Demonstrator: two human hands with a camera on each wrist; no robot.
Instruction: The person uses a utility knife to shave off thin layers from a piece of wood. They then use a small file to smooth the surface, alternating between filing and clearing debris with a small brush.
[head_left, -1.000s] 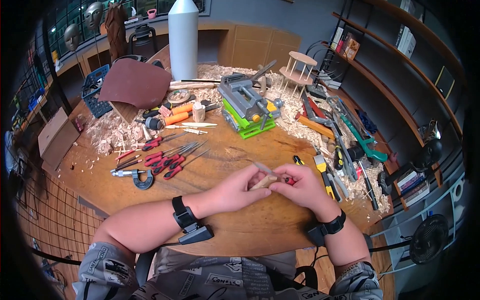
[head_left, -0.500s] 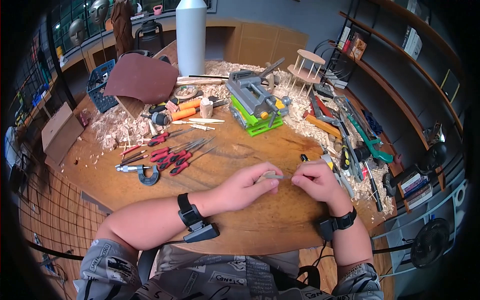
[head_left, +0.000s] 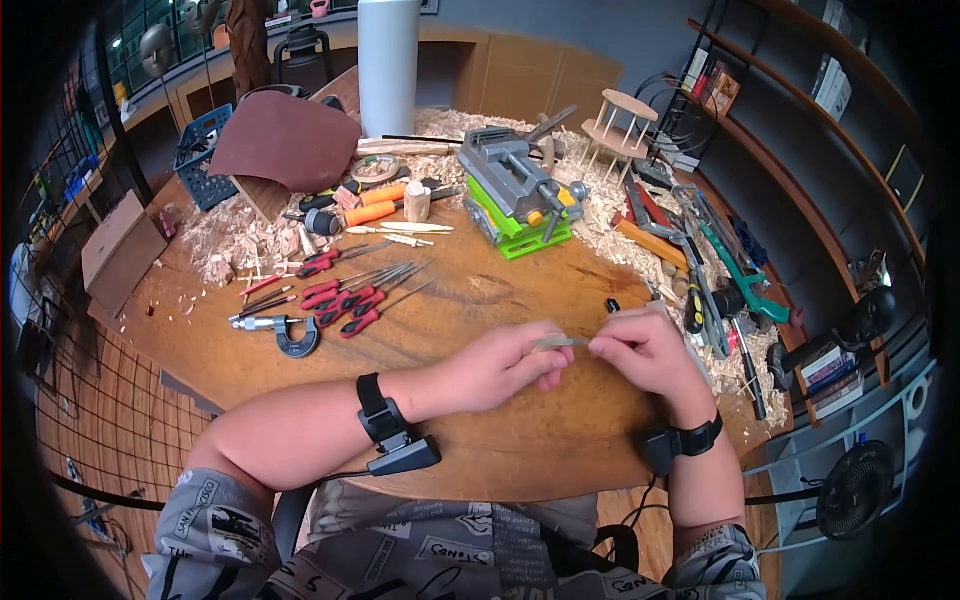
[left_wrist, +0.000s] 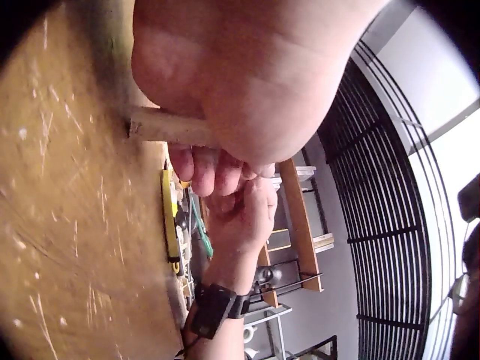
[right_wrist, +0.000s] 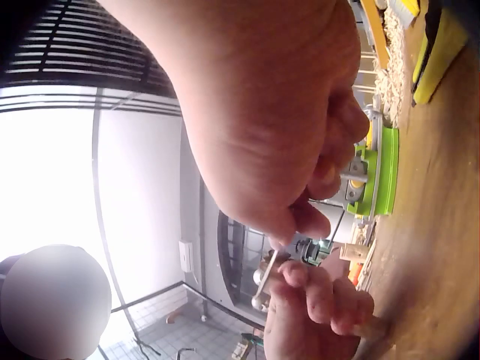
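My left hand (head_left: pixel 500 368) is curled round a short, pale wooden stick (left_wrist: pixel 169 127), whose squared end sticks out of the fist in the left wrist view. Opposite it, my right hand (head_left: pixel 648 358) grips a slim flat file (head_left: pixel 557 343). The handle is mostly hidden in the palm, with a bit of red between the fingers in the right wrist view. Its thin grey blade spans the small gap between the hands and lies over the left hand's thumb side, along the wood. Both hands are above the front of the wooden table (head_left: pixel 500 445).
Left of the hands lie several red-handled files (head_left: pixel 345 300) and a micrometer (head_left: pixel 290 333). A grey vise (head_left: pixel 515 180) on a green base stands behind. Wood shavings (head_left: pixel 240 235) cover the back and sides; pliers, saws and a utility knife (right_wrist: pixel 439 56) lie at right.
The right hand has drawn back to the right from the wood, its fingers now closed round the file. The left hand has wrapped further over the stick. The head view has shifted slightly.
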